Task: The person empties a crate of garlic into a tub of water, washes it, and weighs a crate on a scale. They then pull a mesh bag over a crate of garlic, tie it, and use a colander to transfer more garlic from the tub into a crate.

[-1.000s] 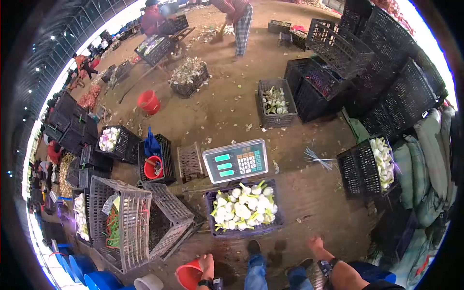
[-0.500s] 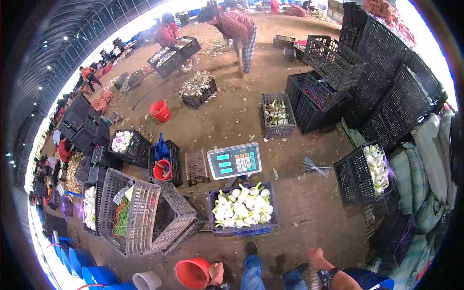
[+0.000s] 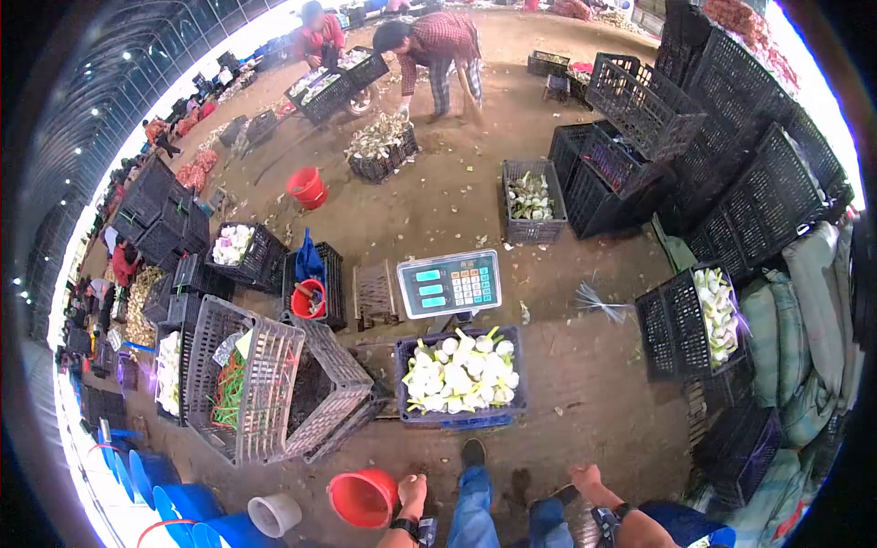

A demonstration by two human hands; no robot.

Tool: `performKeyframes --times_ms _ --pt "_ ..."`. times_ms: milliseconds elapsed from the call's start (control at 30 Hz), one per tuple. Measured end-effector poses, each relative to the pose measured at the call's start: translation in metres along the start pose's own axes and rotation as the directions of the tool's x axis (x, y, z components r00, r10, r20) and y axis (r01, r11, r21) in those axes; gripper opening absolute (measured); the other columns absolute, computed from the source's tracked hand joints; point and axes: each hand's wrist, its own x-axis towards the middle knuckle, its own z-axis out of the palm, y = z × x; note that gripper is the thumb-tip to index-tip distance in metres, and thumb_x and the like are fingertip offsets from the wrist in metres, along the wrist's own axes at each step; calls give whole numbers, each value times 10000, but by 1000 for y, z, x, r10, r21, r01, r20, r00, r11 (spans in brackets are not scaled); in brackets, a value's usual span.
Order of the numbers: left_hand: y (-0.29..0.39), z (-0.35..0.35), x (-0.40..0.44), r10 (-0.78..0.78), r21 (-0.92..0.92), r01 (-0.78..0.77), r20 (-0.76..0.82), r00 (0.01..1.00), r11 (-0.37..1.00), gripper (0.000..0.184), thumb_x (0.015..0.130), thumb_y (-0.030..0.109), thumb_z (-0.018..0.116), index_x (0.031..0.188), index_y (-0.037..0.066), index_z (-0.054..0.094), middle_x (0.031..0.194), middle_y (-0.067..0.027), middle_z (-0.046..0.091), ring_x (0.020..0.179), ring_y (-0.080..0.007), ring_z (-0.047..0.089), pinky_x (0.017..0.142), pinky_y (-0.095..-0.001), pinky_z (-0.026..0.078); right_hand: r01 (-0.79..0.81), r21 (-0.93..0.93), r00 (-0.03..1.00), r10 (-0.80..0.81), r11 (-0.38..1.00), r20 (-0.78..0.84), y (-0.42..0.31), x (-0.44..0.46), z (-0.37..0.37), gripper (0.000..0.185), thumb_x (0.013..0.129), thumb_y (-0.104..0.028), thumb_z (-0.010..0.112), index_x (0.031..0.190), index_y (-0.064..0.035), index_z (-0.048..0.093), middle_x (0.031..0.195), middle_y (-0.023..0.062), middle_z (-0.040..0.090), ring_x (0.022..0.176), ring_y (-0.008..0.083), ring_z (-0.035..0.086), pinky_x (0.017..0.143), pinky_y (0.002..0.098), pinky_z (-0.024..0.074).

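My left hand is closed at the bottom of the view, just right of a red bucket. Whatever its fingers may hold is hidden. To the right, past my legs, my right hand hangs with its fingers curled in, and nothing shows in it. Ahead of my feet, a dark plastic crate full of white garlic bulbs with green stem stubs sits at a digital scale. The scale's display panel stands behind the crate, its small screens lit.
Tilted crates with green and red strips lie at left. Blue barrels and a grey bucket are at lower left. A garlic crate and stuffed sacks line the right. A co-worker bends over a heaped crate ahead.
The view has shifted slightly. My left hand has risen a little beside the red bucket's rim. The co-worker ahead has bent lower, reaching to the heaped crate.
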Motion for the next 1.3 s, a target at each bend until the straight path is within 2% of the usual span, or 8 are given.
performKeyframes --times_ms 233,300,500,600,900,1100,1133,1300 --pt "-1 -9 2 -26 64 22 68 997 998 405 840 350 521 853 -21 684 933 -259 678 944 -395 665 842 -475 512 146 -186 984 -163 972 -75 10 25 20 235 807 -238 629 840 -16 700 718 132 666 756 168 656 677 378 520" --pt "-21 4 8 106 -123 -107 -10 994 987 402 822 336 529 798 -46 650 889 -268 662 864 -420 654 795 -480 495 88 -29 996 -88 996 3 -6 22 11 373 794 -364 634 918 -18 700 919 267 680 931 447 653 784 459 542" --pt "-15 -1 -7 10 -101 -3 66 998 995 379 806 320 559 814 -48 649 925 -266 661 891 -419 639 799 -484 483 42 -44 999 -42 998 4 6 33 13 205 833 -202 611 809 -22 707 658 48 627 669 113 576 586 328 481" --pt "20 -29 -32 -37 -99 46 96 995 994 401 807 340 568 910 -30 685 987 -259 672 963 -415 643 859 -461 499 23 -64 1000 -22 998 18 -20 6 -6 332 795 -339 614 889 -36 713 875 231 690 897 413 674 745 450 536" --pt "-22 20 -1 -25 -21 27 91 996 999 398 806 327 543 915 -27 689 1000 -275 661 957 -416 651 859 -473 506 -66 -95 994 74 993 86 -23 6 4 391 794 -374 646 980 -37 718 912 243 693 938 336 700 774 426 541" --pt "-34 0 2 195 -452 -116 132 972 885 356 866 268 508 730 -52 583 707 -193 610 637 -289 558 635 -440 430 400 -191 916 -389 896 98 18 31 47 307 854 -331 617 915 -33 667 932 217 669 897 420 634 770 465 506" --pt "-28 -6 13 296 -55 -291 169 940 955 293 861 191 533 653 -16 535 646 -103 552 634 -211 528 608 -404 419 289 133 955 -295 948 26 -25 -11 19 327 852 -335 613 898 -14 650 885 221 659 846 413 638 741 467 502" --pt "-1 -25 43 43 -248 59 385 922 967 218 839 153 601 640 91 538 660 -5 542 587 -162 492 548 -373 378 23 472 969 95 881 -226 32 -81 35 315 846 -325 605 885 -18 658 818 218 662 787 400 645 709 470 500"
